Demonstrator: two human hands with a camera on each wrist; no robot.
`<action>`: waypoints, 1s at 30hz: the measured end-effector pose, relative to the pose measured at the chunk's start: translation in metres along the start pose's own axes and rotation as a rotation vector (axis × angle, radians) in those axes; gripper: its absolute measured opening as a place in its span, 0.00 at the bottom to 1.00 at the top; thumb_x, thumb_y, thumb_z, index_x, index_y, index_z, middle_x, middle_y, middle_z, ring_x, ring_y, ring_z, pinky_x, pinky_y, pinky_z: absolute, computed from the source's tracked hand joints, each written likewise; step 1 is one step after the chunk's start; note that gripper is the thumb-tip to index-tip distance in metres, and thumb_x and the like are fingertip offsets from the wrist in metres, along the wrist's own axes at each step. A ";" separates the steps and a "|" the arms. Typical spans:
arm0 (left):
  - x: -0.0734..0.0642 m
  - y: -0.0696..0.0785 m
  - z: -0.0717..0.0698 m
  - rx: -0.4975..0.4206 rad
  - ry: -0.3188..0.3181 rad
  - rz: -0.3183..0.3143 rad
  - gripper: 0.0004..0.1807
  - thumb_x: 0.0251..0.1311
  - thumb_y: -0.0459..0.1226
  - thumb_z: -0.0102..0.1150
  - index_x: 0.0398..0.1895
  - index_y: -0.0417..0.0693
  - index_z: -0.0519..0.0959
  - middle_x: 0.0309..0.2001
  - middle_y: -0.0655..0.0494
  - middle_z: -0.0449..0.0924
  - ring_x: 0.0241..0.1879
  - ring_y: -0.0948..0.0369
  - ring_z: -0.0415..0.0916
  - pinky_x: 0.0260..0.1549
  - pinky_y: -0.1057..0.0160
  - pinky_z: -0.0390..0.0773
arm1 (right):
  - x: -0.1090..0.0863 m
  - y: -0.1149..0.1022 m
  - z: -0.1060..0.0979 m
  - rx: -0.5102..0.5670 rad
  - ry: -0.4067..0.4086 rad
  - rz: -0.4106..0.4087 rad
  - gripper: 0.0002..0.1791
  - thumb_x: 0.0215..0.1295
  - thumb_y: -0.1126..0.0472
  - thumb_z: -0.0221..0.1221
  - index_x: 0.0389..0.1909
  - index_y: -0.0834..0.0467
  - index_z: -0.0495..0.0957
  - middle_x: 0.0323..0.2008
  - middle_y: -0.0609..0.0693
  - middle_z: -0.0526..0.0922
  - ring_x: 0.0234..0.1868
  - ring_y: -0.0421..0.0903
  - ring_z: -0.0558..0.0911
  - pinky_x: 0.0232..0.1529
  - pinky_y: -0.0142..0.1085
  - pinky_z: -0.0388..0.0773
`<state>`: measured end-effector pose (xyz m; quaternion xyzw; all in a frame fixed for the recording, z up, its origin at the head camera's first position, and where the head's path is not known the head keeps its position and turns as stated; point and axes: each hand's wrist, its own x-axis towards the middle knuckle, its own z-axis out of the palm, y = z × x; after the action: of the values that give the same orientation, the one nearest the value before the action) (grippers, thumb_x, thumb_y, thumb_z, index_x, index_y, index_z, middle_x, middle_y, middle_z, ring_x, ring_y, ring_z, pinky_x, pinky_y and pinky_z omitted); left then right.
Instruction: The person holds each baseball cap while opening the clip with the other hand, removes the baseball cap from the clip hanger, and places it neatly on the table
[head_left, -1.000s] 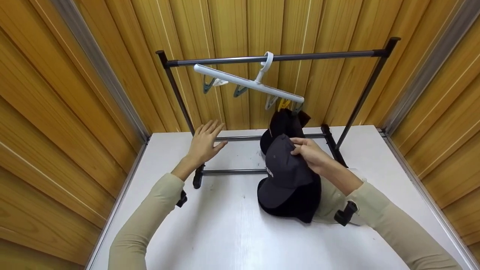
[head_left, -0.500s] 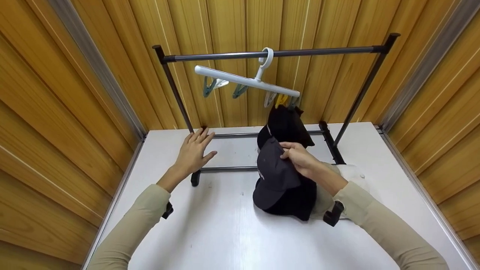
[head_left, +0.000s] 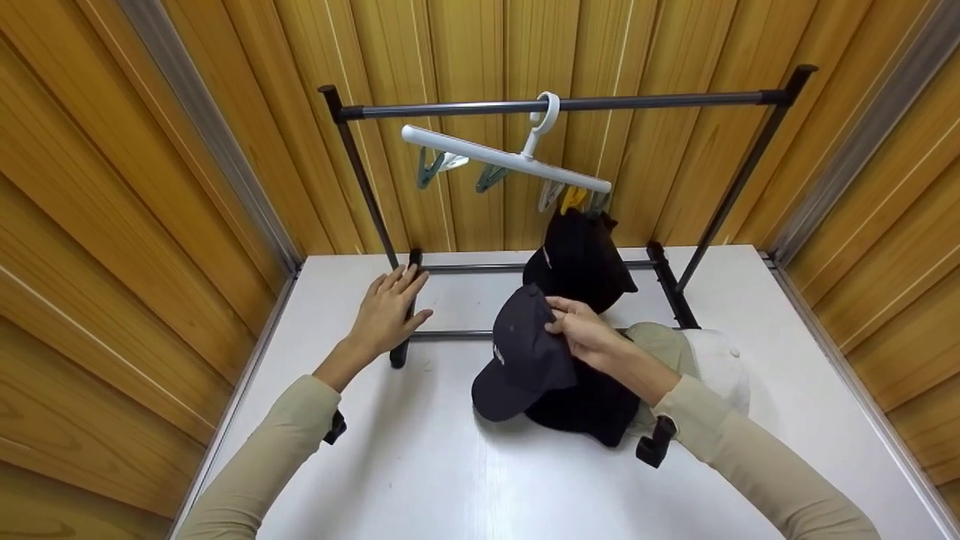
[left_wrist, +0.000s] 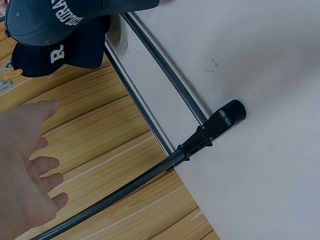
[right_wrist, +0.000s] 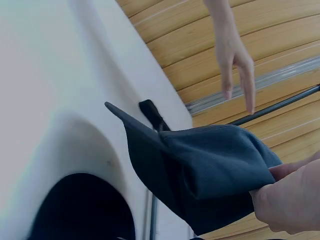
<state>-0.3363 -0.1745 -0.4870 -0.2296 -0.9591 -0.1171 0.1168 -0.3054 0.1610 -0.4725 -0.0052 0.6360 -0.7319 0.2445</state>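
Observation:
My right hand (head_left: 589, 334) pinches the crown of a dark navy baseball cap (head_left: 517, 352), its brim pointing down and to the left. White lettering runs across its front in the left wrist view. In the right wrist view, thumb and fingers grip the cap's fabric (right_wrist: 215, 155). Behind it, a black cap (head_left: 577, 259) with a white letter hangs from a yellow clip (head_left: 573, 199) on a white clip hanger (head_left: 487, 154). My left hand (head_left: 382, 315) holds nothing, fingers spread, beside the rack's left post. Another black cap (head_left: 585, 416) lies on the table, partly hidden.
A beige cap (head_left: 660, 341) and a white cap (head_left: 716, 364) lie on the white table (head_left: 450, 480) at right, partly behind my right arm. The dark metal rack (head_left: 660, 101) carries the tilted hanger, with green clips (head_left: 491, 178) on its raised left side. Wood-patterned walls surround the table.
My right hand has carried the navy cap to the left and slightly down, away from the black cap on the table. My left hand has moved slightly down and left, fingers still spread.

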 end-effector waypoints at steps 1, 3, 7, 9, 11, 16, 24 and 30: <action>-0.001 0.000 0.000 0.000 -0.006 -0.003 0.37 0.68 0.49 0.63 0.76 0.44 0.66 0.75 0.38 0.64 0.77 0.41 0.60 0.74 0.37 0.60 | 0.000 0.003 -0.001 -0.003 -0.010 0.012 0.36 0.66 0.81 0.42 0.77 0.70 0.53 0.77 0.68 0.59 0.66 0.49 0.76 0.54 0.30 0.80; -0.002 0.000 0.001 -0.003 -0.014 -0.007 0.37 0.69 0.49 0.63 0.76 0.44 0.66 0.76 0.38 0.63 0.77 0.41 0.60 0.74 0.37 0.60 | 0.000 0.007 -0.004 -0.009 -0.022 0.037 0.36 0.66 0.81 0.43 0.77 0.70 0.53 0.76 0.68 0.62 0.65 0.50 0.77 0.55 0.32 0.81; -0.004 -0.001 0.003 -0.015 -0.009 -0.010 0.37 0.68 0.48 0.63 0.75 0.43 0.67 0.76 0.38 0.64 0.77 0.41 0.60 0.74 0.37 0.60 | -0.002 0.013 -0.011 -0.062 -0.018 0.085 0.33 0.69 0.76 0.50 0.75 0.69 0.58 0.60 0.58 0.80 0.51 0.43 0.82 0.50 0.37 0.83; -0.006 -0.002 0.004 -0.014 -0.003 -0.013 0.37 0.68 0.48 0.64 0.75 0.43 0.67 0.75 0.38 0.65 0.76 0.41 0.61 0.73 0.37 0.60 | -0.003 0.015 -0.016 -0.104 -0.024 0.095 0.32 0.71 0.72 0.52 0.75 0.67 0.59 0.51 0.51 0.82 0.46 0.41 0.83 0.48 0.40 0.84; -0.008 -0.003 0.005 -0.011 -0.002 -0.017 0.36 0.67 0.48 0.64 0.75 0.43 0.68 0.75 0.39 0.65 0.76 0.41 0.62 0.73 0.37 0.60 | -0.004 0.017 -0.020 -0.152 -0.026 0.102 0.32 0.72 0.69 0.53 0.75 0.67 0.59 0.48 0.49 0.83 0.45 0.41 0.83 0.48 0.42 0.84; -0.012 -0.005 0.009 -0.018 0.003 -0.020 0.36 0.68 0.48 0.64 0.74 0.43 0.69 0.74 0.38 0.66 0.76 0.41 0.62 0.73 0.36 0.62 | -0.006 0.021 -0.034 -0.289 0.005 0.103 0.32 0.73 0.66 0.54 0.75 0.69 0.59 0.58 0.59 0.81 0.50 0.46 0.85 0.50 0.44 0.84; -0.019 -0.008 0.016 -0.051 0.005 -0.027 0.39 0.66 0.47 0.66 0.76 0.43 0.66 0.75 0.37 0.65 0.75 0.39 0.61 0.72 0.35 0.61 | -0.008 0.028 -0.054 -0.424 0.059 0.097 0.32 0.70 0.66 0.57 0.72 0.72 0.63 0.52 0.59 0.83 0.45 0.47 0.86 0.47 0.48 0.88; -0.023 -0.010 0.023 -0.065 -0.004 -0.037 0.43 0.66 0.50 0.66 0.79 0.45 0.61 0.77 0.37 0.61 0.77 0.39 0.59 0.74 0.35 0.58 | -0.009 0.034 -0.063 -0.418 0.074 0.104 0.30 0.70 0.67 0.59 0.70 0.72 0.64 0.43 0.51 0.86 0.39 0.46 0.87 0.41 0.47 0.89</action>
<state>-0.3250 -0.1866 -0.5167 -0.2160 -0.9591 -0.1500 0.1049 -0.3059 0.2208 -0.5131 0.0038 0.7817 -0.5704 0.2521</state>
